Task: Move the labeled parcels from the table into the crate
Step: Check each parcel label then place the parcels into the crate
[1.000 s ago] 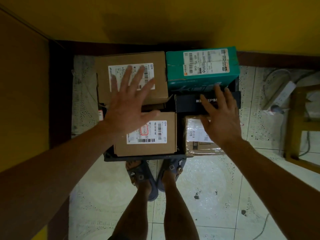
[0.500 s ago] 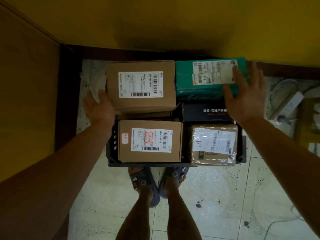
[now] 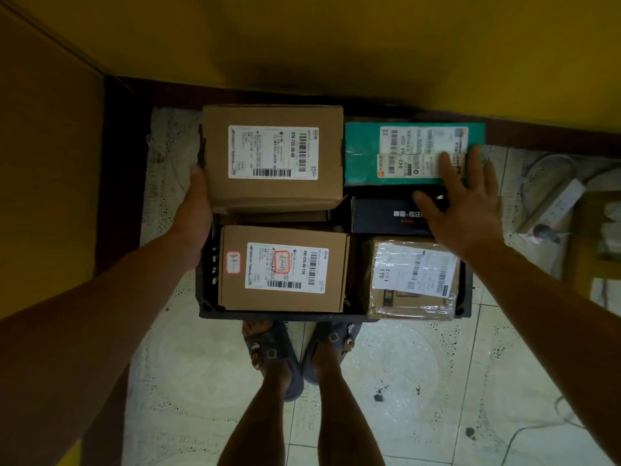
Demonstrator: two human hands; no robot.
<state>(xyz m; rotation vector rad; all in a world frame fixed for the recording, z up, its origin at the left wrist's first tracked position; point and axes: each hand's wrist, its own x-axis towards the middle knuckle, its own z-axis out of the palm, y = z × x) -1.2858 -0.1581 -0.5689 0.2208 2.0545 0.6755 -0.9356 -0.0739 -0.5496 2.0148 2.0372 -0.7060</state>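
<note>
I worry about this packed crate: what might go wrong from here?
The far brown cardboard box sits raised on cardboard beneath, above the rim of the black plastic crate; with only the left hand at its side, it might tip or slide. The right hand lies flat across the teal parcel and black box without a grip, so either may shift.

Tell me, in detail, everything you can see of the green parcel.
The green parcel is a teal box, apparently cardboard, lying level at the far right of the stack. A white label with barcodes and printed digits covers much of its top. It looks closed. A brown box stands beside it on the left, and a black box lies just in front. The right hand, fingers spread, lies over its near right corner and label.
</note>
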